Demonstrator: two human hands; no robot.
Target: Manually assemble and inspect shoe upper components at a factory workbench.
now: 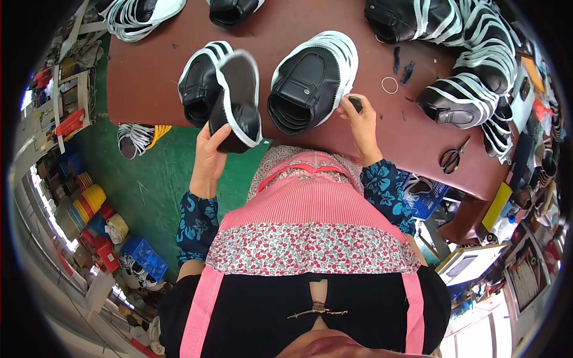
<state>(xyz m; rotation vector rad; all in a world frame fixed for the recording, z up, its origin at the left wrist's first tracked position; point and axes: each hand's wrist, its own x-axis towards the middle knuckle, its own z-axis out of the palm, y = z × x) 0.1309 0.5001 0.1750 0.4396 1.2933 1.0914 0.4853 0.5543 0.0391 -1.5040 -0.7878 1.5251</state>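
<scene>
My left hand [208,156] grips a black shoe upper [243,95] with a white edge by its near end. Its brown inner side faces up, and its far tip is slightly blurred. Just left of it sits a small stack of black shoe uppers [197,83], partly covered by the held one. To the right is a nested stack of black shoe uppers [301,86] with white rims. Beside that stack's right edge, my right hand [364,126] is closed, thumb and fingers pinched around a small dark object [356,104] that I cannot identify.
The brown table [406,134] carries black scissors [455,156], a pale rubber band [390,85] and dark scraps [408,71]. Long rows of nested uppers [486,59] line its right side; another bundle [143,18] lies far left. A blue basket [427,197] stands below the table's near edge.
</scene>
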